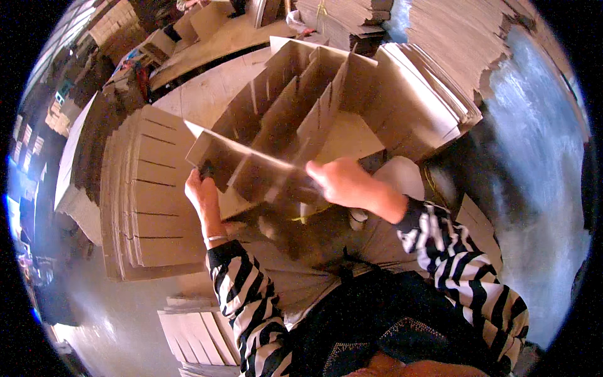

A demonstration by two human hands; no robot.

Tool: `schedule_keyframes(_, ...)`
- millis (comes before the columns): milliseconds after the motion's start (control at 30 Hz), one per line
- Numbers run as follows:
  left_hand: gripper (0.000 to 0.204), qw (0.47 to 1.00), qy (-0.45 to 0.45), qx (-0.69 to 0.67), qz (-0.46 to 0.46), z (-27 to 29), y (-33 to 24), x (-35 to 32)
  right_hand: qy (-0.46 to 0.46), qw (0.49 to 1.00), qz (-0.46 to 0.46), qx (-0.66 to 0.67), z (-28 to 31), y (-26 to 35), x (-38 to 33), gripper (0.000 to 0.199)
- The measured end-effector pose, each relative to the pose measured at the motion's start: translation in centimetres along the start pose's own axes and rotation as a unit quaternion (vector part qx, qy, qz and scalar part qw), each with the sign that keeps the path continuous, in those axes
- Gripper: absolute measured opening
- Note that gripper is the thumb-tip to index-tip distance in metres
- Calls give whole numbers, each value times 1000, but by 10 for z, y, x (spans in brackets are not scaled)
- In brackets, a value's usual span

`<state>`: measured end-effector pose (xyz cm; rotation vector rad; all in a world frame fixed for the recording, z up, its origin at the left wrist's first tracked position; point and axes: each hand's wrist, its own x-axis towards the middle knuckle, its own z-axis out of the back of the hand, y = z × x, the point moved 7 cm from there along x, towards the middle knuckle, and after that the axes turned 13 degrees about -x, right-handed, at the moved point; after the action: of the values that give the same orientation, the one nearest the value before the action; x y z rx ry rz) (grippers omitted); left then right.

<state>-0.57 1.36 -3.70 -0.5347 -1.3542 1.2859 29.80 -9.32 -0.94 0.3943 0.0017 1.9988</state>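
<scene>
In front of me, several slotted cardboard strips (pixel 278 116) stand on edge, crossing one another as a box divider. Across their near ends runs another cardboard strip (pixel 251 157), tilted, its left end higher in the picture. My left hand (pixel 202 191) pinches this strip near its left end, fingers partly behind the board. My right hand (pixel 345 182) is closed at the right end of the same strip, thumb along its upper edge; its fingertips are slightly blurred. Whether every slot of the strip sits over the crossing pieces I cannot tell.
To the left leans a stack of slotted cardboard sheets (pixel 154 188). Another stack of sheets (pixel 433 94) stands at the right behind the divider. More slotted pieces (pixel 198 336) lie at the lower left. A wooden table (pixel 220 53) and tall cardboard piles (pixel 433 25) are farther back.
</scene>
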Motion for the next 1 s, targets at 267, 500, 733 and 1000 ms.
schedule_keyframes(267,25,994,-42,-70,68,30,-32,-3,-90,993,39,61,13,42,33,14)
schedule_keyframes(500,38,989,-80,111,-56,10,-13,22,-60,982,-14,179,44,-17,-20,34)
schedule_keyframes(733,53,873,54,482,-55,-38,-68,44,-72,894,-256,-361,108,-198,-96,94)
schedule_keyframes(1000,47,877,135,460,-26,-38,-49,77,-118,915,-263,-284,130,-299,-137,63)
